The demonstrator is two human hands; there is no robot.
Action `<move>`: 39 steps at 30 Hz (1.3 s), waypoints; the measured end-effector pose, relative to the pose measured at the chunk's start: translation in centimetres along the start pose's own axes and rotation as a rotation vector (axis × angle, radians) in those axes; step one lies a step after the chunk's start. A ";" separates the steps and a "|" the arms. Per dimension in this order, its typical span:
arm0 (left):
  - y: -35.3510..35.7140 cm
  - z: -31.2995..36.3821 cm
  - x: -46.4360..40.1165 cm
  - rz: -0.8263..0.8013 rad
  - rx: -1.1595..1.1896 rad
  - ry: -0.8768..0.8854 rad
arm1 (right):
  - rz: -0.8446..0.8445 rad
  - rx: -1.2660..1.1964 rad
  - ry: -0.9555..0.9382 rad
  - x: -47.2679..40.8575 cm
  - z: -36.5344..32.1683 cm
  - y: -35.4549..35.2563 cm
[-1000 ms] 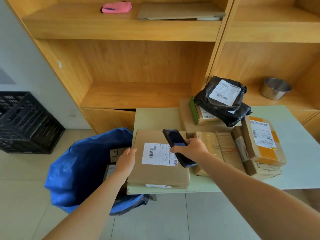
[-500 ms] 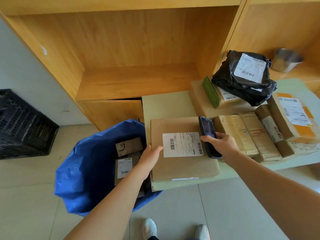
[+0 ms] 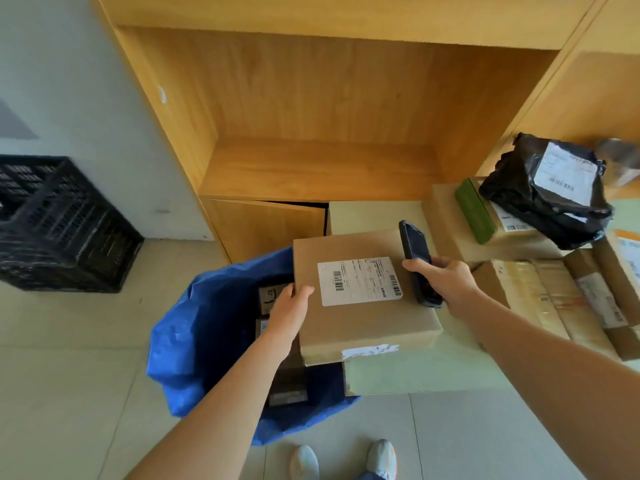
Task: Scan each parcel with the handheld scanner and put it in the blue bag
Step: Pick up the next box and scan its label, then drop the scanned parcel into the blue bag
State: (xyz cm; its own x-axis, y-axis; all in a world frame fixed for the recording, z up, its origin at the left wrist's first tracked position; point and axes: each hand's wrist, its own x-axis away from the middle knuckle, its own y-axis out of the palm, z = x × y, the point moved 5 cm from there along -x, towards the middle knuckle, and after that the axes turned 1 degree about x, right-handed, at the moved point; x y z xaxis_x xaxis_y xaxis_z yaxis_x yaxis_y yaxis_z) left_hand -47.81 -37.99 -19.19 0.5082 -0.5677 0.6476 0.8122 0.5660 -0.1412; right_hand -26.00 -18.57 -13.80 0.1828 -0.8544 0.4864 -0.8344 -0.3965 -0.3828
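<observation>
A flat brown cardboard parcel (image 3: 367, 323) with a white barcode label juts over the left edge of the pale green table (image 3: 415, 372), partly above the open blue bag (image 3: 194, 344) on the floor. My left hand (image 3: 289, 306) grips the parcel's left edge. My right hand (image 3: 441, 282) holds the black handheld scanner (image 3: 417, 261) beside the parcel's right edge, near the label. Brown parcels lie inside the bag, partly hidden by my left arm.
Several more parcels crowd the table's right side: taped brown boxes (image 3: 554, 299), a green-edged box (image 3: 474, 211), a black poly bag (image 3: 547, 188). A wooden shelf unit (image 3: 311, 133) stands behind. A black plastic crate (image 3: 52, 223) sits on the floor at left. My shoes (image 3: 343, 459) show below.
The parcel has slid left off the table edge, over the bag's mouth, with my left hand on its edge. My right hand with the scanner has moved from above the label to its right.
</observation>
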 end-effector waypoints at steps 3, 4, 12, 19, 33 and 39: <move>-5.0 -0.3 0.9 0.105 -0.002 -0.021 | -0.100 0.033 -0.051 1.1 -2.4 5.5; -6.8 -0.8 0.8 0.147 0.006 -0.025 | -0.141 0.041 -0.066 1.7 -3.0 7.6; -17.4 -2.9 5.7 0.500 -0.062 0.009 | -0.333 0.139 -0.116 5.6 -3.6 18.9; -18.5 -10.0 2.1 0.388 0.052 -0.275 | -0.414 0.298 -0.096 6.6 0.5 23.5; -15.5 -17.0 -5.8 0.325 0.014 -0.330 | -0.369 0.392 0.082 -0.4 9.4 26.6; -14.4 -19.5 -8.7 0.338 0.079 -0.338 | -0.383 0.371 0.086 -2.6 11.7 28.4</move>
State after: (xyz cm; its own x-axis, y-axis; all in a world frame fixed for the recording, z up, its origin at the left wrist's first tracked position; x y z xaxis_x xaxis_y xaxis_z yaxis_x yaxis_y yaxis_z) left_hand -58.31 -52.89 -37.40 0.6077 -0.1259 0.7841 0.5872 0.7360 -0.3369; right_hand -44.08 -31.56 -35.12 0.3815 -0.6010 0.7023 -0.4739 -0.7795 -0.4096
